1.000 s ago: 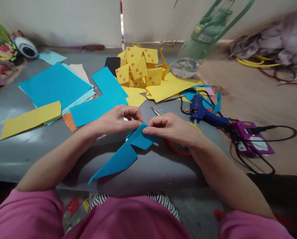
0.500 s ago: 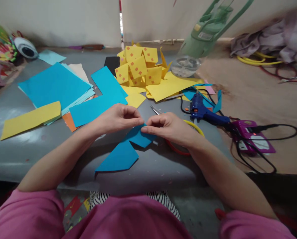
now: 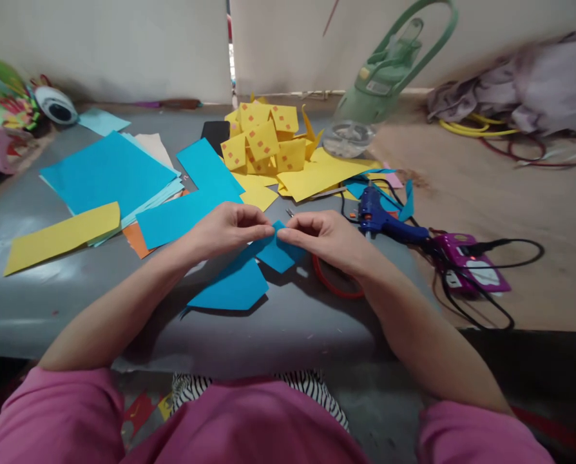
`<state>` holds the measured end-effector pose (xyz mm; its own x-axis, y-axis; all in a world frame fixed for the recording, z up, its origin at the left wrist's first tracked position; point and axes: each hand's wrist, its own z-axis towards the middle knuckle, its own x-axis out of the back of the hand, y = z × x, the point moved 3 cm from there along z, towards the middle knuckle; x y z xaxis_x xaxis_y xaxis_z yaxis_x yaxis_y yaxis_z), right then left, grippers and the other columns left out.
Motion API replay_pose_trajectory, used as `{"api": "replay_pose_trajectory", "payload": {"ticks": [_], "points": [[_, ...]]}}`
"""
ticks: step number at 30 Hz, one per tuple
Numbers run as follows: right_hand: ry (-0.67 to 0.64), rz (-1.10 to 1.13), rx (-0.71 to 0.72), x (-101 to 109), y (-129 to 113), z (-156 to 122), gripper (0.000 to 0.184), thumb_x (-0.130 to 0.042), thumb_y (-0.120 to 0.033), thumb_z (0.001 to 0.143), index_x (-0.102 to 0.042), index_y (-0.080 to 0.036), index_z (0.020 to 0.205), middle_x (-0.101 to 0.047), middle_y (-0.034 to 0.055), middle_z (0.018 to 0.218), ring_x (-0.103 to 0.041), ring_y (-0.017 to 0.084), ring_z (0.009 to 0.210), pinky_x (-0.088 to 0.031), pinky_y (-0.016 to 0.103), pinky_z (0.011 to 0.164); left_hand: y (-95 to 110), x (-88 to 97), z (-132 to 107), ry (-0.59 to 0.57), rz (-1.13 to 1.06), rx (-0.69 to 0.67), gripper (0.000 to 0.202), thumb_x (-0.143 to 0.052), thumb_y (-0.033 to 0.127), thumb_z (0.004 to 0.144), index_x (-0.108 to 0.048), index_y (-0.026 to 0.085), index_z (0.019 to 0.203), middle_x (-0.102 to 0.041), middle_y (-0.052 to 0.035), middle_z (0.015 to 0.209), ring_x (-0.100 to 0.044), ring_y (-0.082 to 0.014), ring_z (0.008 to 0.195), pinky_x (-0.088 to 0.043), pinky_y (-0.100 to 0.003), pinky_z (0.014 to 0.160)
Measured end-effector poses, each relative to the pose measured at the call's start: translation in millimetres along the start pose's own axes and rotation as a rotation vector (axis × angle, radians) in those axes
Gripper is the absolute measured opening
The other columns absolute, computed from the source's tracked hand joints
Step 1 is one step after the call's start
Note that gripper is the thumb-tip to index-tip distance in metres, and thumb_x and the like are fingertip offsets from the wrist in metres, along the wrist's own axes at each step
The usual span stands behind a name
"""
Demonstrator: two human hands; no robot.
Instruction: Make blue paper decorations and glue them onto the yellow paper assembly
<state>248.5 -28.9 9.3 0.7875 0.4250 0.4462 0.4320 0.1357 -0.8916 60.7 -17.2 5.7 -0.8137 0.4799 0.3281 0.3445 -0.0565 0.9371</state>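
Both my hands pinch one piece of blue paper [image 3: 240, 283] just above the grey table [image 3: 278, 335]. My left hand [image 3: 227, 229] grips its upper edge with thumb and fingers closed. Facing it, my right hand [image 3: 324, 238] pinches the same edge a finger's width away. The paper's folded top sits between my fingertips and its wider lower part lies on the table toward me. Under my right wrist lies a red ring [image 3: 334, 287].
Blue sheets [image 3: 107, 171], a yellow strip [image 3: 60, 235] and an orange scrap lie at left. A heap of yellow dotted squares [image 3: 263, 138] is behind my hands. A blue glue gun [image 3: 382, 216], black cables, a purple card [image 3: 471, 267] and a green stand [image 3: 389, 67] are at right.
The long lower point of the blue paper has been folded in, so the piece looks shorter. My hands have stayed together and drifted slightly up the view.
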Motion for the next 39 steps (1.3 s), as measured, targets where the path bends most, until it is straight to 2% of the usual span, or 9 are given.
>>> {"api": "replay_pose_trajectory", "payload": {"ticks": [4, 8, 14, 20, 24, 29, 33, 35, 39], "points": [[0.063, -0.051, 0.055, 5, -3, -2, 0.037, -0.062, -0.052, 0.087, -0.068, -0.017, 0.076, -0.054, -0.0011, 0.067, -0.043, 0.012, 0.064, -0.031, 0.028, 0.059, 2, -4.9, 2, -0.031, 0.033, 0.014, 0.033, -0.073, 0.048, 0.075, -0.070, 0.016, 0.079, -0.057, 0.0027, 0.063, -0.042, -0.0093, 0.058, -0.031, -0.024, 0.055], [0.100, -0.047, 0.073, 6, 1, -8, 0.037, -0.063, -0.051, 0.087, -0.066, -0.017, 0.072, -0.054, -0.0012, 0.065, -0.044, 0.012, 0.063, -0.032, 0.027, 0.058, 11, -10.7, 4, -0.030, 0.068, -0.007, 0.029, -0.073, 0.045, 0.076, -0.069, 0.016, 0.076, -0.056, 0.0029, 0.064, -0.043, -0.0096, 0.060, -0.032, -0.025, 0.057], [0.284, 0.176, 0.062, 13, 6, -21, 0.035, -0.072, -0.052, 0.078, -0.065, -0.018, 0.074, -0.059, -0.0012, 0.069, -0.048, 0.012, 0.063, -0.038, 0.027, 0.060, 21, -10.1, 3, -0.073, 0.028, -0.017, 0.025, -0.075, 0.043, 0.073, -0.073, 0.018, 0.077, -0.065, 0.0010, 0.071, -0.051, -0.0119, 0.066, -0.040, -0.026, 0.064], [0.139, 0.249, -0.042, 15, 10, -26, 0.044, -0.077, -0.059, 0.070, -0.064, -0.017, 0.069, -0.055, -0.0026, 0.062, -0.045, 0.010, 0.059, -0.035, 0.026, 0.055, 20, -3.1, 7, -0.060, 0.075, 0.014, 0.024, -0.080, 0.043, 0.067, -0.077, 0.021, 0.075, -0.072, -0.0008, 0.075, -0.057, -0.0145, 0.070, -0.043, -0.027, 0.067], [0.165, 0.243, -0.049, 16, 14, -30, 0.045, -0.077, -0.060, 0.069, -0.064, -0.017, 0.069, -0.057, -0.0022, 0.063, -0.047, 0.010, 0.059, -0.036, 0.025, 0.055, 22, -3.8, 14, -0.083, 0.129, 0.020, 0.021, -0.080, 0.041, 0.067, -0.076, 0.020, 0.070, -0.072, -0.0008, 0.071, -0.057, -0.0143, 0.067, -0.042, -0.026, 0.064], [0.126, 0.232, -0.058, 16, 15, -30, 0.041, -0.078, -0.054, 0.070, -0.070, -0.017, 0.083, -0.065, 0.0003, 0.073, -0.053, 0.012, 0.065, -0.042, 0.026, 0.060, 25, -6.3, 20, -0.151, 0.189, -0.008, 0.020, -0.077, 0.041, 0.069, -0.077, 0.022, 0.073, -0.071, 0.0003, 0.069, -0.056, -0.0140, 0.065, -0.039, -0.025, 0.060], [0.206, 0.285, -0.037, 21, 19, -25, 0.036, -0.079, -0.050, 0.070, -0.068, -0.018, 0.079, -0.063, -0.0014, 0.072, -0.050, 0.011, 0.063, -0.042, 0.026, 0.060, 29, 13.1, 8, -0.166, 0.319, 0.031, 0.031, -0.078, 0.051, 0.070, -0.079, 0.022, 0.083, -0.073, -0.0023, 0.079, -0.062, -0.0177, 0.073, -0.039, -0.026, 0.061], [0.311, 0.336, -0.018, 26, 24, -22, 0.035, -0.081, -0.049, 0.068, -0.068, -0.018, 0.080, -0.061, -0.0029, 0.071, -0.049, 0.010, 0.061, -0.042, 0.026, 0.060, 32, 34.4, -2, -0.010, 0.297, 0.007, 0.038, -0.080, 0.052, 0.069, -0.078, 0.023, 0.093, -0.075, -0.0047, 0.095, -0.065, -0.0222, 0.090, -0.044, -0.028, 0.070], [0.541, 0.472, 0.045, 33, 30, -16, 0.034, -0.083, -0.048, 0.066, -0.067, -0.021, 0.081, -0.060, -0.0039, 0.074, -0.051, 0.010, 0.062, -0.046, 0.026, 0.061, 33, 74.1, -30, 0.775, 0.055, -0.299, 0.046, -0.072, 0.060, 0.079, -0.067, 0.025, 0.109, -0.068, -0.0011, 0.121, -0.057, -0.0233, 0.115, -0.045, -0.031, 0.088]]}}
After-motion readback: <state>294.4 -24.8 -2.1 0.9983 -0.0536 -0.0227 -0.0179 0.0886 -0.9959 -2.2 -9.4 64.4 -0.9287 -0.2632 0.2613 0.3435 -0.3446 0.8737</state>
